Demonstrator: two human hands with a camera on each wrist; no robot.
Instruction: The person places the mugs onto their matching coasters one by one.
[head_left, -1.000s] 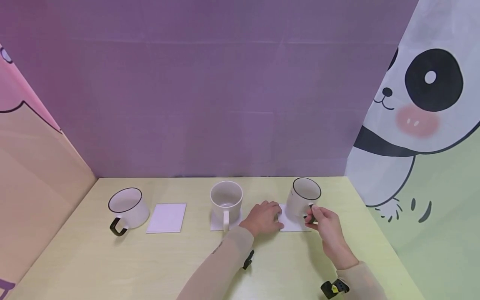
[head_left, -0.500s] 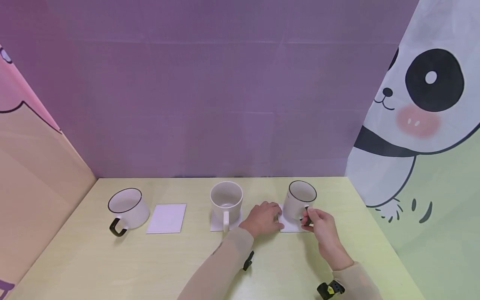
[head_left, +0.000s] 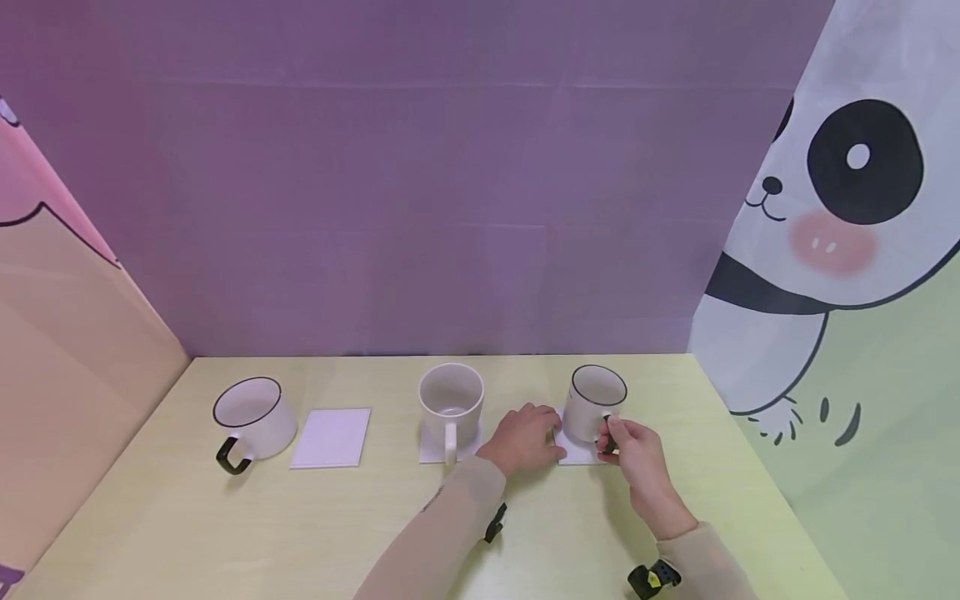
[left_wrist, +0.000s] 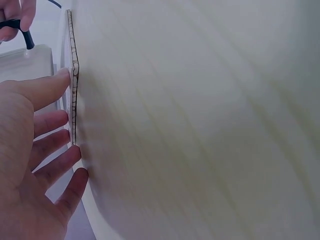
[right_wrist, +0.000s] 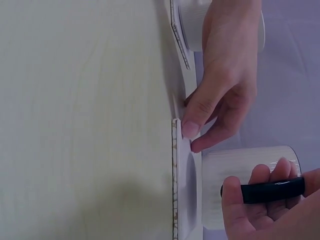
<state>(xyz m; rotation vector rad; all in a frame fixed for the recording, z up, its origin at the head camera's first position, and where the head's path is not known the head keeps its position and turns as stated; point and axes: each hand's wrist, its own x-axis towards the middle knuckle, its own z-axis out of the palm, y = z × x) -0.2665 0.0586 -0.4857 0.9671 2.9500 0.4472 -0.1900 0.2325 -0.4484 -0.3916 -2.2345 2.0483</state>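
My right hand (head_left: 641,467) grips the black handle of a white mug (head_left: 587,418) with a dark rim. That mug is upright over the right-hand white square coaster (head_left: 577,455); in the right wrist view a narrow gap seems to lie between its base (right_wrist: 212,175) and the coaster (right_wrist: 185,200). At the coaster's left edge rests my left hand (head_left: 525,437), thumb and fingertips touching it. The left wrist view shows those fingers (left_wrist: 52,165) spread and fairly straight along the coaster's edge (left_wrist: 75,100).
Left of my left hand, an all-white mug (head_left: 452,400) stands on another coaster (head_left: 431,450), handle toward me. Further left lie a bare white coaster (head_left: 331,437) and a black-handled white mug (head_left: 266,429) on the table (head_left: 262,533). A purple backdrop (head_left: 450,208) rises behind.
My right hand has brought the black-handled mug leftward and down, farther over the right-hand coaster. My left hand has stayed at the coaster's edge.
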